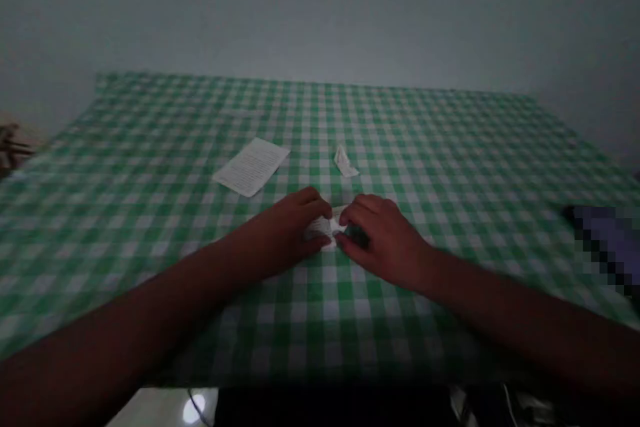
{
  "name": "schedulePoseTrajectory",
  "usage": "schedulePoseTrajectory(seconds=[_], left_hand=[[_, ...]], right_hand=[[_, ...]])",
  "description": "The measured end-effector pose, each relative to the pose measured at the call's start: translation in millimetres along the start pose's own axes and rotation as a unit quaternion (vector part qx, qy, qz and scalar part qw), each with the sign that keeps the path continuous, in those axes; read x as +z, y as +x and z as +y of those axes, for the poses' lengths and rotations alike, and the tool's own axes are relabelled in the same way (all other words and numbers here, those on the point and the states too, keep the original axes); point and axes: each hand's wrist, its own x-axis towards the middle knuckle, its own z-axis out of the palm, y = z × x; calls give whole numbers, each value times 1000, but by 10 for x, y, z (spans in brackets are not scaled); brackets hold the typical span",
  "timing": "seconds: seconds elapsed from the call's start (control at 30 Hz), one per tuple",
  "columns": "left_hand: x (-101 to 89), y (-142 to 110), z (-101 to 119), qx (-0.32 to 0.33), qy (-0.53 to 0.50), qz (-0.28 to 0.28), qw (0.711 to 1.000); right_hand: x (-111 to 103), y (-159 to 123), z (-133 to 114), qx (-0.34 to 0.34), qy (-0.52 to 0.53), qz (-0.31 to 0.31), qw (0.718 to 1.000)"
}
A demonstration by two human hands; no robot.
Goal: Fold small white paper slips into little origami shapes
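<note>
Both my hands rest on a table covered in a green and white checked cloth (150, 147). Between them lies a small white piece of paper (327, 225), mostly hidden by my fingers. My left hand (287, 230) has its fingers curled onto the paper's left side. My right hand (383, 237) pinches its right side, fingers closed. The picture is dim and slightly blurred.
A printed white sheet (251, 166) lies flat beyond my left hand. A small folded white scrap (345, 162) sits beyond my right hand. A dark, pixelated object (607, 243) lies at the table's right edge. A plain wall stands behind the table.
</note>
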Motion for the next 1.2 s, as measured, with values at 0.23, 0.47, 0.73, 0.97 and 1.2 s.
schedulePoseTrajectory(seconds=[0.23, 0.47, 0.73, 0.97, 1.2], left_hand=[[-18, 24, -25, 8, -4, -17, 1000], [-39, 11, 35, 0, 2, -19, 1000], [-9, 3, 18, 8, 13, -11, 1000], [-2, 21, 5, 3, 10, -15, 1000], [-24, 17, -3, 6, -8, -16, 1000]], right_hand=[[-7, -15, 93, -134, -7, -18, 991], [-90, -57, -25, -133, -74, -62, 986], [-129, -126, -156, -91, -122, -101, 983], [-139, -144, -208, -73, -128, -115, 982], [-141, -128, -179, -85, -113, -131, 981]])
